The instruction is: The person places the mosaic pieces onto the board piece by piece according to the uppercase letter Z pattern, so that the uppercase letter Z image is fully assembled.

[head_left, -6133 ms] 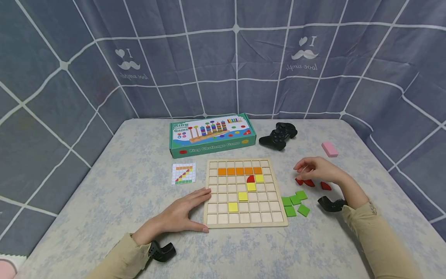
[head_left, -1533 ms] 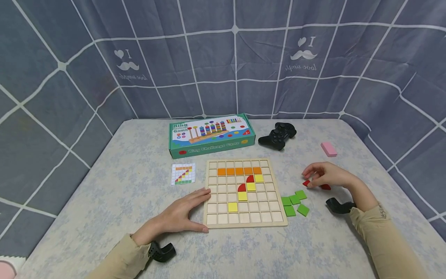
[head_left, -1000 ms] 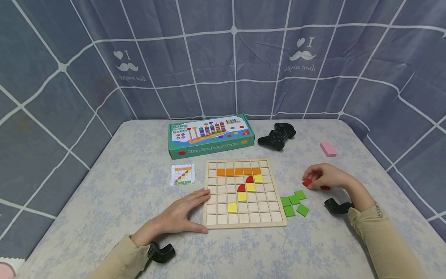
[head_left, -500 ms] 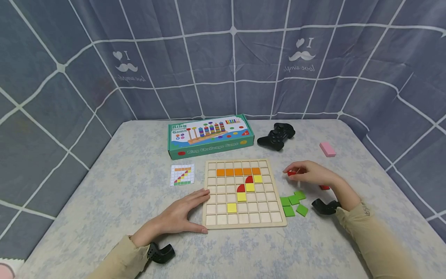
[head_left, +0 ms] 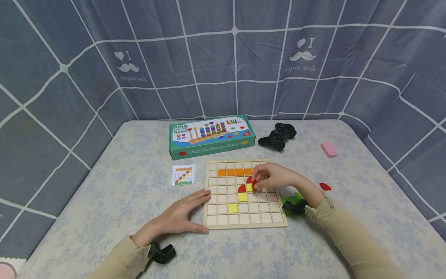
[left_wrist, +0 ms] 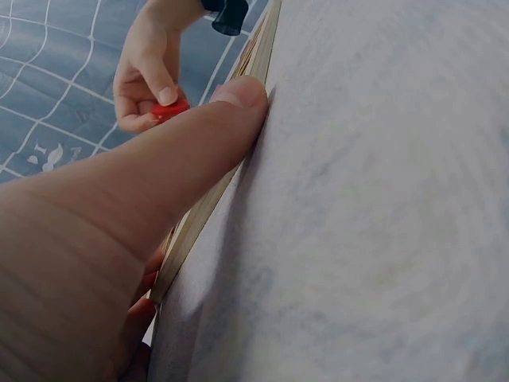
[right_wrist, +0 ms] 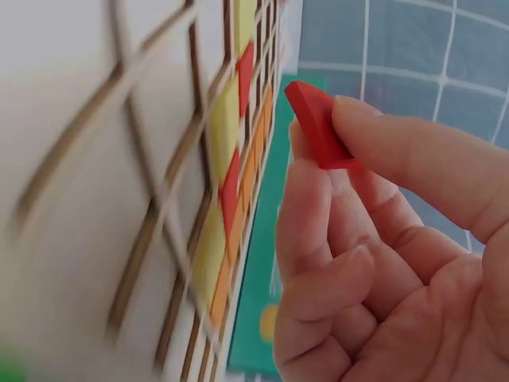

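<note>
My right hand (head_left: 277, 176) pinches a red quarter-circle tile (right_wrist: 318, 123) between thumb and fingers, over the right part of the wooden grid board (head_left: 223, 220). In the right wrist view this tile stands tilted, apart from the grid. The spread left hand (head_left: 179, 213) rests at the board's left edge, thumb by its near corner. On the board lie a row of orange tiles (head_left: 230, 172), a diagonal of yellow tiles (head_left: 232, 208) and two red quarter-circle tiles (head_left: 242, 188). My right hand hides part of the upper right cells.
A card with a coloured grid pattern (head_left: 183, 175) lies left of the board. Green tiles (head_left: 287, 211), partly behind the right wrist, and another red tile (head_left: 325, 186) lie to the right. Behind are a green game box (head_left: 212, 149), a black game controller (head_left: 278, 136) and a pink block (head_left: 328, 149).
A second red tile has come onto the board. My right hand has taken another red tile from the table and carried it left over the grid. The left hand has stayed put.
</note>
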{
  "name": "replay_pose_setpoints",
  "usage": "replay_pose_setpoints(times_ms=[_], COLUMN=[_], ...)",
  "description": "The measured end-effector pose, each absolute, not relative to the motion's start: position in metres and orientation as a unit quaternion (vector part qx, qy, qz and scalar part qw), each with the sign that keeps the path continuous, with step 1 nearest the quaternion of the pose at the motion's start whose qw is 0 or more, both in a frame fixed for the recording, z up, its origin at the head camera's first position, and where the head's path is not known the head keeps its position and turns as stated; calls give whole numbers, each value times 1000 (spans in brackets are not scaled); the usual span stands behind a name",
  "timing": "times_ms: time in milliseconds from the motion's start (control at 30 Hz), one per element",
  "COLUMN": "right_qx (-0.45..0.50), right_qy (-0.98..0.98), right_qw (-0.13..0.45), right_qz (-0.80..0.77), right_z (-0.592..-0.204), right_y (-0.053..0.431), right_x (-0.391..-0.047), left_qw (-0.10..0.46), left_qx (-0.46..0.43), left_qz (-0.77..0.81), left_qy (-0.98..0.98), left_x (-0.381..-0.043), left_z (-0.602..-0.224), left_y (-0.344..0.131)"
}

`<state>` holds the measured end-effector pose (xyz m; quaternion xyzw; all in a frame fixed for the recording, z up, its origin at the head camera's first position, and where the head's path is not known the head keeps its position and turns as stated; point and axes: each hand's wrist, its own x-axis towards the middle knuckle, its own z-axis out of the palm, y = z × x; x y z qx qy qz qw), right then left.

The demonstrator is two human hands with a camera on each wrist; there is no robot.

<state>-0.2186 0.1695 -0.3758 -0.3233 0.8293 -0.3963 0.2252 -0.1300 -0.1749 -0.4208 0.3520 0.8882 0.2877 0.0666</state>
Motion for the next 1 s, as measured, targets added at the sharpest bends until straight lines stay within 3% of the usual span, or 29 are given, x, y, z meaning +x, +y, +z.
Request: replay_pose_setpoints(times_ms=[233,500,833,1000], right_qx=[-349,-360,-354,-335], right_qy=[819,842,881,881], right_qw=[242,224,174,188], right_qz=[-385,-334,-260,-278], right_z=[-375,-382,-380,-372], right_y=[132,107,100,112], right_x=[-214,-210,-199,-198], left_qw=[65,66,57,58], left_qx=[353,353,357,358], left_qz=[287,284,281,280], left_qy=[888,889,889,889], left_x=[-130,-131,-130,-131], left_z=[-422,-422,-422,-423], left_y=[-175,-175,-175,-175])
